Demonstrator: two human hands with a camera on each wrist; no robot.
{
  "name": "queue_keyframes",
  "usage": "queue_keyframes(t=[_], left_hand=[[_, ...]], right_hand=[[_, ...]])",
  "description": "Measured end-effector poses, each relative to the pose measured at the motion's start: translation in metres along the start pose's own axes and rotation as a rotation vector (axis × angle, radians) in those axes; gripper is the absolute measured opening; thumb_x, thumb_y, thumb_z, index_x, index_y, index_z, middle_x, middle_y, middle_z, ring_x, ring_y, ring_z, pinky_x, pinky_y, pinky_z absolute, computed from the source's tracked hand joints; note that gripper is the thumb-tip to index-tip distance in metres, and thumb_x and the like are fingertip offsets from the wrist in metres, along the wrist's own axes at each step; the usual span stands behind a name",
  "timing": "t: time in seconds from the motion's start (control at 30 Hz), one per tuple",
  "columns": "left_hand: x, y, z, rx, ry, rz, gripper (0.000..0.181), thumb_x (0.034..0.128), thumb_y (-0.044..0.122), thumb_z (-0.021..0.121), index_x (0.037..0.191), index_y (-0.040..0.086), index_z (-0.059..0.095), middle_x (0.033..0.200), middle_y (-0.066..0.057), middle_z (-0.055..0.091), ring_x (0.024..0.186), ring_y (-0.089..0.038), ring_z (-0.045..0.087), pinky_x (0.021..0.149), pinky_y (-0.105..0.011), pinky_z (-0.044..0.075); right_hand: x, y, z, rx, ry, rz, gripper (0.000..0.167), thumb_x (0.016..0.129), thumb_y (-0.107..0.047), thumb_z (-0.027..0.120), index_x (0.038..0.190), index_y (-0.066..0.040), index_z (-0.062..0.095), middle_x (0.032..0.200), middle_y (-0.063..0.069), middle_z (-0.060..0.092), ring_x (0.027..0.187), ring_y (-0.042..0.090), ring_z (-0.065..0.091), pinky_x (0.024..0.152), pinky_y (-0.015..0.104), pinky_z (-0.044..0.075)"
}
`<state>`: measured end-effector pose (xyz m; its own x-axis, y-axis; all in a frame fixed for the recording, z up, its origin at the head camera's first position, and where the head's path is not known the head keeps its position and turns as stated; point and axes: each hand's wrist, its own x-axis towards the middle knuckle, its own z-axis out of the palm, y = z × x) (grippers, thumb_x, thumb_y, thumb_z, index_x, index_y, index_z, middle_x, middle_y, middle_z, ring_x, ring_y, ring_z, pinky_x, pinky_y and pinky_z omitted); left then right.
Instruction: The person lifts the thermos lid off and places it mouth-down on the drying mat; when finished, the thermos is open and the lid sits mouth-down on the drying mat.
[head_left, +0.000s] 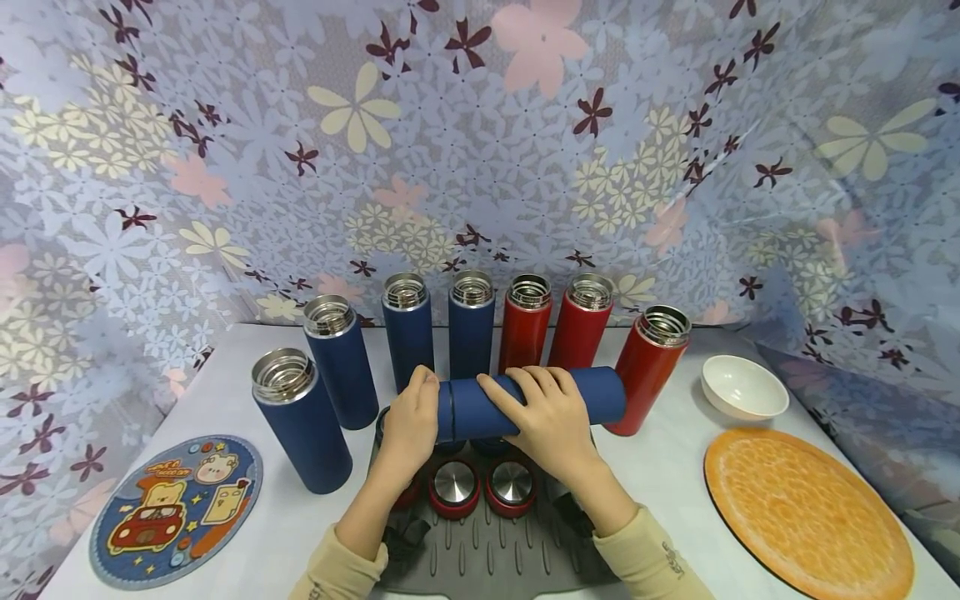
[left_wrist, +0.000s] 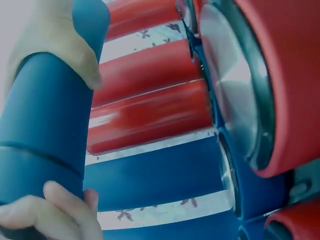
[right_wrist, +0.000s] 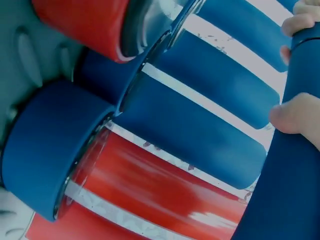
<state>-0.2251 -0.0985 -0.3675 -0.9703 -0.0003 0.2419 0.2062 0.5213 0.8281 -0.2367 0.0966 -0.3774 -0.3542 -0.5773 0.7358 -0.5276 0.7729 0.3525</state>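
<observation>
A blue thermos [head_left: 602,395] lies level in the air above a grey tray [head_left: 480,554]. My left hand [head_left: 411,425] grips its blue cap [head_left: 446,414], which sits on the bottle with a thin dark seam between. The right hand [head_left: 551,421] is wrapped round the body, fingers over the top. In the left wrist view, the left fingers [left_wrist: 60,212] curl about the cap. The right thumb [right_wrist: 295,117] presses the body in the right wrist view. Beneath, red caps with silver tops [head_left: 453,483] rest on the tray; blue caps [right_wrist: 50,145] there are partly hidden in the head view.
Several lidless blue thermoses [head_left: 302,429] stand upright at the left and back. Three lidless red thermoses [head_left: 651,371] stand back right. A round cartoon mat [head_left: 176,508] lies left; a white bowl [head_left: 744,387] and an orange round mat [head_left: 810,512] are right. Floral cloth [head_left: 480,167] hangs behind.
</observation>
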Motion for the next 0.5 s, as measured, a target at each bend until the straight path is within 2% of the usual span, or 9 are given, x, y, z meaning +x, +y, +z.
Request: queue_keyframes(t=[0.1, 0.13, 0.2, 0.27, 0.33, 0.37, 0.43, 0.5], left_hand=[[0.003, -0.002, -0.003, -0.102, -0.118, -0.051, 0.035, 0.0980, 0.035, 0.027, 0.100, 0.008, 0.049, 0.080, -0.014, 0.057, 0.060, -0.023, 0.054, 0.053, -0.033, 0.047], [0.004, -0.003, -0.005, -0.154, -0.168, -0.048, 0.036, 0.0980, 0.038, 0.029, 0.106, 0.009, 0.048, 0.085, -0.016, 0.057, 0.062, -0.025, 0.057, 0.054, -0.034, 0.050], [0.006, -0.005, -0.011, -0.238, -0.264, -0.014, 0.035, 0.0959, 0.037, 0.042, 0.120, 0.012, 0.045, 0.106, -0.017, 0.056, 0.078, -0.029, 0.061, 0.061, -0.038, 0.054], [0.007, -0.008, -0.018, -0.283, -0.348, 0.091, 0.050, 0.0894, 0.030, 0.060, 0.133, 0.017, 0.038, 0.130, -0.014, 0.042, 0.106, -0.032, 0.054, 0.078, -0.043, 0.052], [0.008, -0.012, -0.024, -0.299, -0.397, 0.231, 0.070, 0.0798, 0.016, 0.072, 0.138, 0.019, 0.034, 0.142, -0.009, 0.027, 0.122, -0.032, 0.041, 0.090, -0.044, 0.047], [0.009, -0.013, -0.026, -0.292, -0.404, 0.293, 0.075, 0.0753, 0.010, 0.076, 0.138, 0.019, 0.035, 0.145, -0.008, 0.023, 0.127, -0.032, 0.036, 0.093, -0.043, 0.045], [0.010, -0.015, -0.027, -0.297, -0.412, 0.399, 0.075, 0.0707, -0.001, 0.077, 0.134, 0.017, 0.041, 0.144, -0.009, 0.025, 0.128, -0.031, 0.036, 0.095, -0.039, 0.045], [0.011, -0.017, -0.028, -0.304, -0.397, 0.460, 0.068, 0.0698, -0.007, 0.075, 0.129, 0.013, 0.047, 0.140, -0.010, 0.032, 0.124, -0.030, 0.041, 0.093, -0.034, 0.047]], right_hand=[[0.000, 0.004, -0.001, -0.015, 0.001, -0.011, 0.094, 0.041, -0.048, 0.090, 0.125, -0.023, 0.056, 0.103, 0.010, 0.064, 0.090, 0.027, 0.060, 0.080, 0.042, 0.047], [0.000, 0.006, -0.002, -0.016, -0.004, -0.008, 0.093, 0.041, -0.049, 0.090, 0.125, -0.023, 0.056, 0.103, 0.010, 0.064, 0.090, 0.027, 0.060, 0.079, 0.042, 0.047], [0.000, 0.010, -0.004, -0.010, -0.021, 0.004, 0.093, 0.042, -0.048, 0.090, 0.125, -0.023, 0.056, 0.103, 0.010, 0.063, 0.088, 0.029, 0.060, 0.078, 0.043, 0.046], [0.000, 0.014, -0.008, -0.008, -0.046, 0.023, 0.092, 0.043, -0.047, 0.089, 0.125, -0.023, 0.056, 0.102, 0.010, 0.063, 0.087, 0.029, 0.059, 0.078, 0.044, 0.046], [0.000, 0.018, -0.011, 0.005, -0.069, 0.043, 0.092, 0.043, -0.046, 0.090, 0.125, -0.022, 0.056, 0.101, 0.010, 0.063, 0.087, 0.031, 0.059, 0.078, 0.045, 0.045], [0.000, 0.019, -0.013, 0.017, -0.080, 0.052, 0.092, 0.043, -0.044, 0.090, 0.125, -0.022, 0.056, 0.101, 0.010, 0.063, 0.087, 0.031, 0.058, 0.078, 0.045, 0.044], [0.000, 0.022, -0.015, 0.030, -0.100, 0.064, 0.093, 0.043, -0.043, 0.090, 0.126, -0.022, 0.055, 0.101, 0.011, 0.063, 0.088, 0.032, 0.058, 0.079, 0.045, 0.044], [0.000, 0.023, -0.017, 0.049, -0.106, 0.063, 0.093, 0.042, -0.043, 0.090, 0.125, -0.021, 0.056, 0.101, 0.011, 0.063, 0.088, 0.032, 0.058, 0.079, 0.046, 0.044]])
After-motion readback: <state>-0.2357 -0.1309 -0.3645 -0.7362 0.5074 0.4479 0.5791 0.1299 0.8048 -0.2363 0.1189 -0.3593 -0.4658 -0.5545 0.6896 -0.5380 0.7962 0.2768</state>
